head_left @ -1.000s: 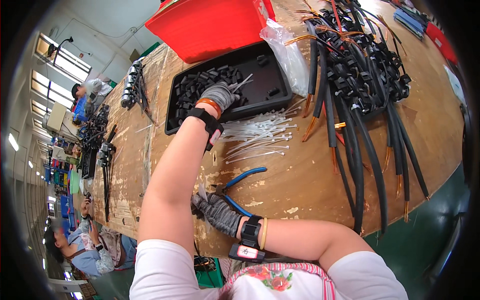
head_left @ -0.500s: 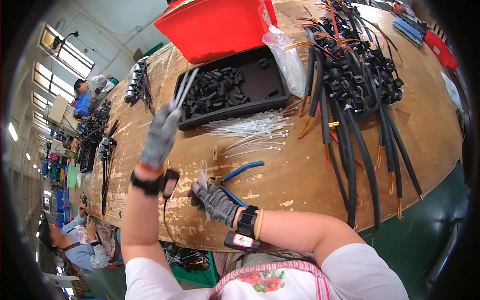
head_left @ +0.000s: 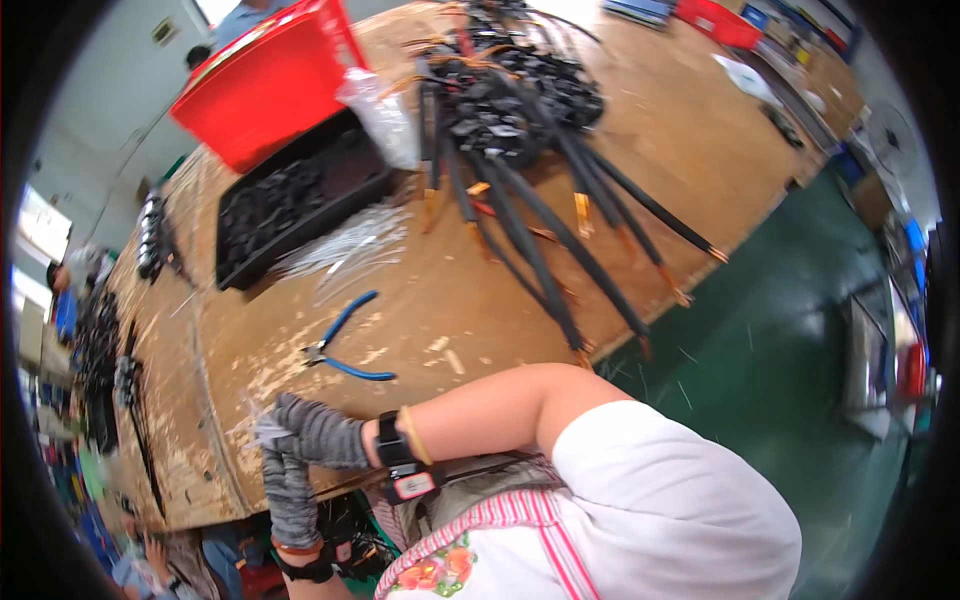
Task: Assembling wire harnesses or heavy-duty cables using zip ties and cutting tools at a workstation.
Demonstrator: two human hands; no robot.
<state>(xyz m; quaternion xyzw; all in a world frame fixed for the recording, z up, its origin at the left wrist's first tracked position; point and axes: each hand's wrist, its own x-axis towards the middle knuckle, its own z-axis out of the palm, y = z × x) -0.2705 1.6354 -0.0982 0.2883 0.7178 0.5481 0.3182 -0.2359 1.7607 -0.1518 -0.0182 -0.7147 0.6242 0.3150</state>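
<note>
My gloved right hand (head_left: 322,432) reaches leftward near the table's front edge, its fingers closed on a small bunch of white cable ties (head_left: 266,430). From below, my gloved left hand (head_left: 288,498) comes up to meet it, fingers pressed together around the same ties. Motion blurs the fingertips, and the ties' lower ends are hidden. Farther up the table lie side cutters (head_left: 318,354) with blue handles, spread apart and touched by neither hand. A loose pile of white cable ties (head_left: 350,240) lies beyond them.
A black tray (head_left: 312,222) of small black pieces stands at the far left, before a red bin (head_left: 265,90). Beside it is a clear plastic bag (head_left: 385,118). Thick black cables (head_left: 550,235) with bare copper ends lie heaped to the right, some overhanging the table edge.
My left hand has come down from beside the tray to join my right hand. The view has swung to the right. The side cutters now lie apart from my right hand.
</note>
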